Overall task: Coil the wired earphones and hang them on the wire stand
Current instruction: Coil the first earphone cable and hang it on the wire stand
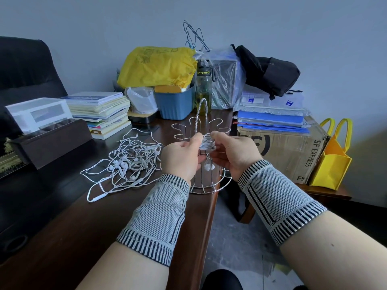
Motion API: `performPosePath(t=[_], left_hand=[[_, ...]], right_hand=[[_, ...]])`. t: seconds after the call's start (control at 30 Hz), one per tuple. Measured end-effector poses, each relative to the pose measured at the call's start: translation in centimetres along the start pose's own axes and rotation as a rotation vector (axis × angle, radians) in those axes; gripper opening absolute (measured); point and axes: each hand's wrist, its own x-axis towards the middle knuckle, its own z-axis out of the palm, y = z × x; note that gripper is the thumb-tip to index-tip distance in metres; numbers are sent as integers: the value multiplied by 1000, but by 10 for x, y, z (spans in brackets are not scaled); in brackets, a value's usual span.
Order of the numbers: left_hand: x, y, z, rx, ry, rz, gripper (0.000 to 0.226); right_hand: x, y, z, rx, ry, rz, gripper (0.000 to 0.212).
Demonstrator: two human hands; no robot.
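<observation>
Between my two hands is a small white coil of earphone cable (pixel 207 143), with an earbud (pixel 207 166) dangling beneath it. My left hand (pixel 184 158) pinches the coil from the left and my right hand (pixel 234 153) grips it from the right. Both hands hover right over the chrome wire stand (pixel 209 188), which sits at the dark desk's right edge; its hooked arms (pixel 182 127) and twisted centre post (pixel 198 114) rise behind the hands. A tangled heap of more white earphones (pixel 127 162) lies on the desk to the left.
Behind stand a blue bin (pixel 176 105), a bottle (pixel 203 88), a yellow bag (pixel 159 65), stacked books (pixel 102 111) and a dark tray (pixel 50 141). On the right are a cardboard box (pixel 293 151) and a yellow tote (pixel 333 162). The desk edge (pixel 211 206) drops to the floor.
</observation>
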Motion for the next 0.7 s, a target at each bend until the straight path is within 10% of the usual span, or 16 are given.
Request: performPosePath(t=[0.7], left_hand=[[-3, 2, 0, -9, -4, 33, 29]], right_hand=[[1, 5, 0, 40, -89, -27, 17]])
